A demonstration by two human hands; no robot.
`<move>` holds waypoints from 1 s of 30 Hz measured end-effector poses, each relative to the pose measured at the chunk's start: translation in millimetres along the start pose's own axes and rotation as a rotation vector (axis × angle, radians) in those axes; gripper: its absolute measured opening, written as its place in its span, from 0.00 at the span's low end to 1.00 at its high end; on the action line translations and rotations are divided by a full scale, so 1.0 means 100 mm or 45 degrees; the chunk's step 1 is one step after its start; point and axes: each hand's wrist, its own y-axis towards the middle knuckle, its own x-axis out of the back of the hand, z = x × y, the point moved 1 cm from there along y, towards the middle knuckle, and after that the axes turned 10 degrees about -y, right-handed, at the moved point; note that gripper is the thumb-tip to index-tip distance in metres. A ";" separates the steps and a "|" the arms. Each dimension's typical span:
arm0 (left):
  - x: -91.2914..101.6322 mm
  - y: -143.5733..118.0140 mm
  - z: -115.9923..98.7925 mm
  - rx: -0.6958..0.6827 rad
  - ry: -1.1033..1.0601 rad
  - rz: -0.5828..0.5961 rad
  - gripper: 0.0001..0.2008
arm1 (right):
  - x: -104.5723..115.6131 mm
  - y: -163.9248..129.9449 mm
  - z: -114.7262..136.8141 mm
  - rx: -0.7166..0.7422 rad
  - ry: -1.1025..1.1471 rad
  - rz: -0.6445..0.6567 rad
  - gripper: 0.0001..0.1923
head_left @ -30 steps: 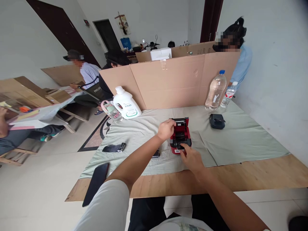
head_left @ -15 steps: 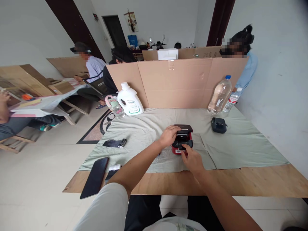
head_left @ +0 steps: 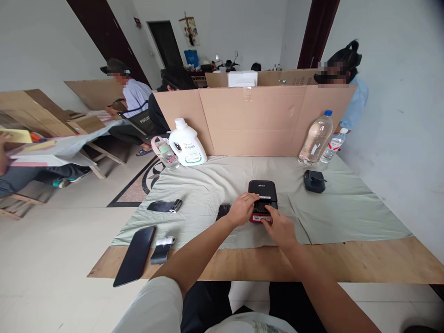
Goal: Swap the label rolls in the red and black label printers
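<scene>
My hands hide the near end of the small red and black box-shaped printer (head_left: 262, 194), one only, on the green cloth (head_left: 347, 208) over the wooden desk (head_left: 381, 263). My left hand (head_left: 242, 209) and right hand (head_left: 280, 227) pinch its front edge, each grip half-curled.

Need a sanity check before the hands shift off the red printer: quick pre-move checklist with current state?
1. Lid of the small red and black label printer down: ok, it lies flat.
2. Left hand on the printer's front edge: ok.
3. Right hand at the front, fingertips touching: ok.
4. White label strip at the slot: ok, visible.
5. Printer flat on the pale green cloth: ok.
6. Lid fully latched: cannot tell.
</scene>
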 end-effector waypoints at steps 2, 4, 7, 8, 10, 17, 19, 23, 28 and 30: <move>0.05 -0.01 -0.02 0.026 0.005 0.068 0.21 | 0.05 0.07 -0.06 0.046 -0.109 -0.083 0.25; 0.09 -0.01 -0.03 0.051 0.003 0.161 0.29 | 0.09 0.16 -0.12 0.144 -0.160 -0.109 0.30; 0.12 -0.01 -0.03 0.082 0.023 0.252 0.39 | 0.09 0.27 -0.19 0.268 -0.152 0.000 0.32; 0.12 -0.01 -0.03 0.088 0.035 0.249 0.39 | 0.08 0.30 -0.20 0.283 -0.151 0.040 0.32; 0.10 0.00 -0.02 0.086 0.046 0.211 0.38 | 0.06 0.33 -0.23 0.282 -0.160 0.075 0.31; 0.01 -0.03 0.05 0.088 0.055 0.162 0.35 | 0.10 0.38 -0.23 0.277 -0.150 0.109 0.27; 0.00 -0.04 0.06 0.095 0.088 0.160 0.34 | 0.12 0.40 -0.23 0.278 -0.155 0.126 0.26; -0.02 -0.04 0.05 0.091 0.111 0.153 0.33 | 0.13 0.41 -0.23 0.289 -0.169 0.134 0.26; -0.03 -0.06 0.04 0.106 0.122 0.146 0.33 | 0.07 0.37 -0.26 0.279 -0.160 0.093 0.29; -0.04 -0.06 0.04 0.116 0.136 0.147 0.33 | 0.06 0.35 -0.27 0.285 -0.144 0.074 0.29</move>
